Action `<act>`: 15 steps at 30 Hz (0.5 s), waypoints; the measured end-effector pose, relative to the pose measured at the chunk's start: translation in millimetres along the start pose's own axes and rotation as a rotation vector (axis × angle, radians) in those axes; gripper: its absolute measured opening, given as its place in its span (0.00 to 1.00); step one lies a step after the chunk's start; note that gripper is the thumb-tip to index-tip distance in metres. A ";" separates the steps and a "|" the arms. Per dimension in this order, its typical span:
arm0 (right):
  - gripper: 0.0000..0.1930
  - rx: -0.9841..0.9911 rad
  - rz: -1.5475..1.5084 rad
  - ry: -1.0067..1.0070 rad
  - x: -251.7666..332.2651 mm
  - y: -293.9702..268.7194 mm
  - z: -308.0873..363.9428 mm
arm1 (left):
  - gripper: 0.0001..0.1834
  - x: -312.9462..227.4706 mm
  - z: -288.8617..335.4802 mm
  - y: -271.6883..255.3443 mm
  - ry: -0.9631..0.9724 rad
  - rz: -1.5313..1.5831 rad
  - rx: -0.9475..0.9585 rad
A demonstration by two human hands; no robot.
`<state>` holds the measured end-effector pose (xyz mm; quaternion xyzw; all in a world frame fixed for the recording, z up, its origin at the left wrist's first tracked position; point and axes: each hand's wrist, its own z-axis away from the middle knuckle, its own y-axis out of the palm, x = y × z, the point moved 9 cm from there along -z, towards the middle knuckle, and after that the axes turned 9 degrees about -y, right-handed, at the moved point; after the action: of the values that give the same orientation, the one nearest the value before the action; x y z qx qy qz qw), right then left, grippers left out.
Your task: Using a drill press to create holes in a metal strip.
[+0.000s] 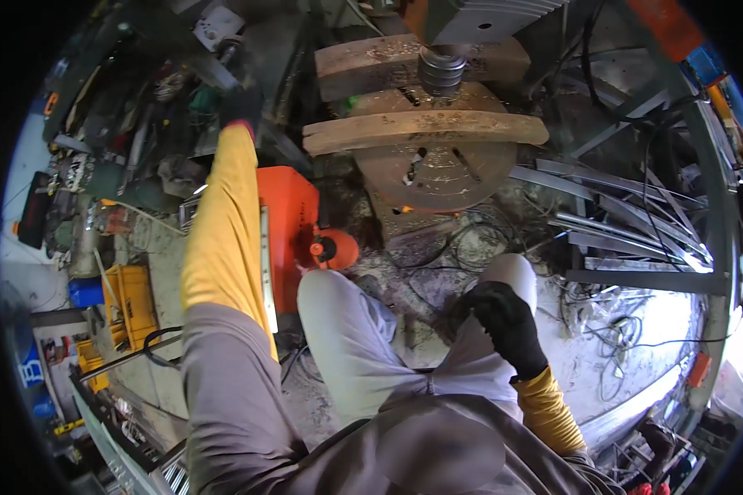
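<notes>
My left arm, in a yellow sleeve, stretches away to the far left. My left hand [241, 103], in a black glove, is beside a dark metal frame; its fingers blend into the dark background. Over my right thigh is my right hand [504, 318], also black-gloved, with its fingers curled; what they hold, if anything, is hidden. Ahead stands a drill press with a ribbed metal chuck [442, 73] above a round slotted table [450, 177]. One wooden board [425, 130] lies across that table, and a second thick board [363, 68] is behind it.
An orange-red machine housing [289, 235] stands left of my knees. Metal bars [627, 210] are piled at the right, with cables [619, 338] on the floor nearby. Yellow crates [130, 305] and cluttered tools lie left. A metal post [710, 206] rises at the right.
</notes>
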<state>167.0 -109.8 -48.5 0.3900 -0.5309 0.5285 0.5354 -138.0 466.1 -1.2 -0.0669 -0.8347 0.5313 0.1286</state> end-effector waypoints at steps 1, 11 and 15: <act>0.17 0.024 -0.062 -0.015 -5.9 3.2 -2.7 | 0.12 24.9 28.8 3.8 -0.094 0.115 0.061; 0.29 0.058 -0.401 -0.213 -31.5 62.1 -77.3 | 0.20 -38.8 94.8 -143.0 -0.385 1.893 0.596; 0.31 0.105 0.016 -0.343 9.1 69.2 -94.6 | 0.22 -69.6 116.5 -280.7 -0.017 1.839 0.666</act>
<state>112.9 -6.4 -62.0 0.4976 -0.5893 0.4856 0.4114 -97.6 227.8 195.7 -0.6481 -0.2649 0.6334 -0.3295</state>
